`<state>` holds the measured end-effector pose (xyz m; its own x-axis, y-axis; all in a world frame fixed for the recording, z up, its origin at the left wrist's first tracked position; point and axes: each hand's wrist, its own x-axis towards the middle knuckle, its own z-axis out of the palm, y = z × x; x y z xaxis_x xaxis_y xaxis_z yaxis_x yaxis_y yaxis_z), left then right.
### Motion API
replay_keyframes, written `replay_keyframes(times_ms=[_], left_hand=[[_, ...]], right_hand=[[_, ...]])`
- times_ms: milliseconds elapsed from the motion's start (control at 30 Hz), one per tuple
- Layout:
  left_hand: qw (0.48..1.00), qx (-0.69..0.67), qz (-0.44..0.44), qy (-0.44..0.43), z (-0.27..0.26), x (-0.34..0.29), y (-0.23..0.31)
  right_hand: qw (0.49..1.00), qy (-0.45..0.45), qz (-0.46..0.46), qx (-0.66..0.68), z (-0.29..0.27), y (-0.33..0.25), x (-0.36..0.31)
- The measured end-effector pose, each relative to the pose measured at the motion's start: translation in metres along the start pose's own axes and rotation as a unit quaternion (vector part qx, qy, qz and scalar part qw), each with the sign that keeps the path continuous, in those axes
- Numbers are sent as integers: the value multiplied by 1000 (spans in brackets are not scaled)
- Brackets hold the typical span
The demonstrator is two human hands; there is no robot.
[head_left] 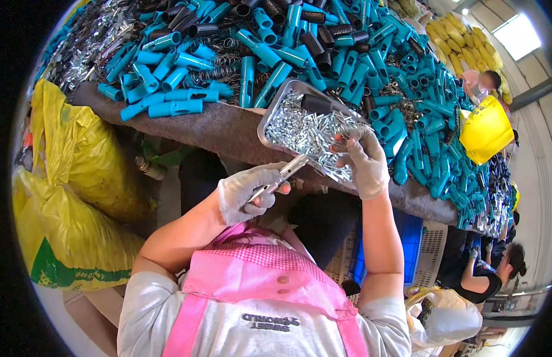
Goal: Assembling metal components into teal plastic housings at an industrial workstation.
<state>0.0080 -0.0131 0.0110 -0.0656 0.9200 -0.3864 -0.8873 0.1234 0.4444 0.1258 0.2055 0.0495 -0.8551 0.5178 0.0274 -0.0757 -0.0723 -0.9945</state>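
My gloved left hand (247, 191) is wrapped round a shiny metal tube (295, 166), which points up and to the right. Over the right part of a metal tray (262, 131) is my gloved right hand (370, 163), its fingers curled together. Whatever it pinches, if anything, is too small to make out. Many small silvery pins (297, 126) fill the tray, and a black piece (316, 105) lies on them at the back. The bare fingertips of both hands show through the gloves.
Teal plastic tubes (175, 107) are heaped behind the tray, mixed with black tubes and springs. Yellow sacks (79, 196) stand at the left. A blue crate (410, 250) sits below the table's edge. Other people (487, 276) work at the right, near a yellow container (486, 132).
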Motion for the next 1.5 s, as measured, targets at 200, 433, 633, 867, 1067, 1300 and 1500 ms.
replay_keyframes(times_ms=[200, 433, 633, 867, 1067, 1300, 1500], left_hand=[[1000, 30, 0, 7, 1, -3, 0], [999, 41, 1, 4, 4, -5, -2], [993, 108, 14, 33, 5, -10, -4], [995, 101, -5, -5, -7, -8, -15], [992, 123, -13, -2, 1, -14, -10], [981, 191, 4, -18, -7, -8, -4], [934, 353, -62, -12, 3, -15, -4]], right_hand=[[997, -10, 2, 77, -9, 2, -9], [999, -23, -2, 27, -1, 15, -18], [985, -95, 88, 111, 4, 17, -28], [970, -196, 135, -58, 2, 17, -29], [961, -222, 164, 4, 6, 13, -34], [933, -273, 219, 80, 19, 14, -41], [692, -473, -67, -542, 9, -23, -13]])
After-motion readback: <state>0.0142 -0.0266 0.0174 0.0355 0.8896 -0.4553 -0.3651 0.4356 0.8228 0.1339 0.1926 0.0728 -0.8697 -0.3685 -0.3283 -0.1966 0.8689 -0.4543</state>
